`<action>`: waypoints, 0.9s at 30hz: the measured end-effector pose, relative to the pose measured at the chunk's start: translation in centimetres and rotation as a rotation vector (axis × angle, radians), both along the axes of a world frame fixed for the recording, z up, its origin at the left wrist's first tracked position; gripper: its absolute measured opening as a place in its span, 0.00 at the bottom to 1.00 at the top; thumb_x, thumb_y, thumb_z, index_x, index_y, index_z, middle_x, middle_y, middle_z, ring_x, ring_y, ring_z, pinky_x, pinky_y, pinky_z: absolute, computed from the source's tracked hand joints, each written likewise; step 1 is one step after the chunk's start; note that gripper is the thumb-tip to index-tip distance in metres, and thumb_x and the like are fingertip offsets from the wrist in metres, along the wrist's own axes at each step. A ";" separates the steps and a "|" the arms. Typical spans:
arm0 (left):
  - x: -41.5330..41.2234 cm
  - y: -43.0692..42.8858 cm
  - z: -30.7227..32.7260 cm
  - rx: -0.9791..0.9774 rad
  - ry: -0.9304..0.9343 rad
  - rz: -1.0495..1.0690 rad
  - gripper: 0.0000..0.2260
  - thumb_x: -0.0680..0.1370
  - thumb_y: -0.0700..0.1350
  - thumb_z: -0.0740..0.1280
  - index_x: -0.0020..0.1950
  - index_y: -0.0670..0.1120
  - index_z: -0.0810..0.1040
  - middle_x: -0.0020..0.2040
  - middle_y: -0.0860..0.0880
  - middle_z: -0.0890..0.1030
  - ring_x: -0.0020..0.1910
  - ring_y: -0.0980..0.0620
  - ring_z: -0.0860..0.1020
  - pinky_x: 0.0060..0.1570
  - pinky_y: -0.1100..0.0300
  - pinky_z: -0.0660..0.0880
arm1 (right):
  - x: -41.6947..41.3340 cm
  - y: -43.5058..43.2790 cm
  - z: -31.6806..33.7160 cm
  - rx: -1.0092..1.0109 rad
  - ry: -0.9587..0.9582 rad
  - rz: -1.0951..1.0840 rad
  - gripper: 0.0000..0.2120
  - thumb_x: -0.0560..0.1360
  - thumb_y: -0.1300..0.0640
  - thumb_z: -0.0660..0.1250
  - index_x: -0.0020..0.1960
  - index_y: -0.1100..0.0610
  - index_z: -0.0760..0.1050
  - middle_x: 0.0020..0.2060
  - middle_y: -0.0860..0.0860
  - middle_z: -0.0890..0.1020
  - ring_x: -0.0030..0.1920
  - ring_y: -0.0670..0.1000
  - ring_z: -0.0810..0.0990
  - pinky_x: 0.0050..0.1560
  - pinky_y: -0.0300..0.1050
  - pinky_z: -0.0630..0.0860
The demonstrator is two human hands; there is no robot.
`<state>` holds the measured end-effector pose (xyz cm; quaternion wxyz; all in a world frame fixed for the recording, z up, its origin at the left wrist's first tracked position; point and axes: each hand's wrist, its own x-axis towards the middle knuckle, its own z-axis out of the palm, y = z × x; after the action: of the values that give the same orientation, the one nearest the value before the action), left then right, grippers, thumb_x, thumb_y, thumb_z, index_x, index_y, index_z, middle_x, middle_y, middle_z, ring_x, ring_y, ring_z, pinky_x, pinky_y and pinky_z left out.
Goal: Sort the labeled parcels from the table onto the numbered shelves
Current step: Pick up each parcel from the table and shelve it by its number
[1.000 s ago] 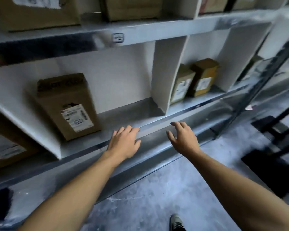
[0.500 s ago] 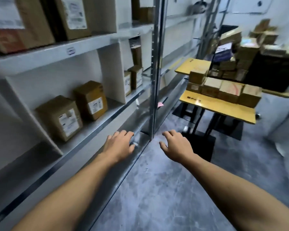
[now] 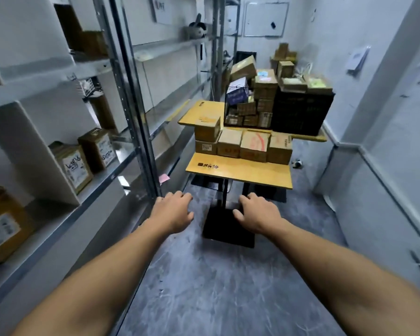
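Both of my hands are held out in front of me, palms down, fingers loosely curled, holding nothing. My left hand (image 3: 172,212) and my right hand (image 3: 257,214) hover above the floor, short of the yellow table (image 3: 238,170). A row of brown cardboard parcels (image 3: 243,146) sits on that table, with one more stacked at its left end. To the left, the metal shelves (image 3: 66,219) hold labeled parcels (image 3: 74,166) standing upright between white dividers.
A second yellow table (image 3: 204,112) behind carries a wire basket (image 3: 249,110) of small boxes and a black crate (image 3: 301,112) topped with parcels. The table's black base (image 3: 228,231) stands on the grey floor just ahead. A white wall (image 3: 386,141) bounds the right side.
My view has swung right, from facing the shelf to looking down the aisle at the tables. Both hands stayed out in front, holding nothing, and have come away from the shelf edge.
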<state>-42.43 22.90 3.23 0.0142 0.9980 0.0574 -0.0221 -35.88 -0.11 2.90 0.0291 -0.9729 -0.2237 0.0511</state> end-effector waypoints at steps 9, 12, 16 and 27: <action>15.9 0.9 -0.3 -0.002 -0.044 -0.122 0.21 0.79 0.57 0.59 0.71 0.54 0.68 0.66 0.50 0.74 0.63 0.46 0.73 0.58 0.46 0.69 | 12.9 1.7 0.6 0.009 -0.012 -0.110 0.21 0.81 0.42 0.55 0.67 0.53 0.70 0.60 0.56 0.75 0.59 0.60 0.76 0.48 0.52 0.71; 21.3 2.1 0.5 -0.031 -0.051 -0.168 0.22 0.79 0.58 0.60 0.72 0.55 0.67 0.67 0.51 0.74 0.64 0.47 0.72 0.62 0.47 0.71 | 17.7 2.7 1.5 0.006 -0.016 -0.146 0.22 0.81 0.41 0.56 0.69 0.52 0.70 0.62 0.55 0.76 0.61 0.60 0.76 0.54 0.54 0.75; 29.1 4.9 1.2 -0.016 -0.067 -0.177 0.22 0.78 0.59 0.63 0.71 0.55 0.68 0.66 0.51 0.75 0.63 0.48 0.73 0.63 0.46 0.71 | 24.0 4.7 2.6 0.023 -0.057 -0.170 0.23 0.81 0.41 0.56 0.70 0.52 0.69 0.62 0.55 0.75 0.60 0.59 0.76 0.55 0.55 0.77; 43.1 8.6 -1.1 -0.011 -0.063 -0.111 0.20 0.79 0.58 0.62 0.69 0.54 0.69 0.63 0.51 0.76 0.61 0.48 0.74 0.62 0.47 0.72 | 39.5 10.3 0.3 0.089 -0.009 -0.136 0.23 0.81 0.41 0.59 0.71 0.51 0.68 0.65 0.54 0.75 0.63 0.58 0.75 0.59 0.56 0.77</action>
<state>0.70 31.54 2.16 0.0202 0.9998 0.0013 0.0083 3.67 10.19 3.22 0.0745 -0.9838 -0.1591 0.0348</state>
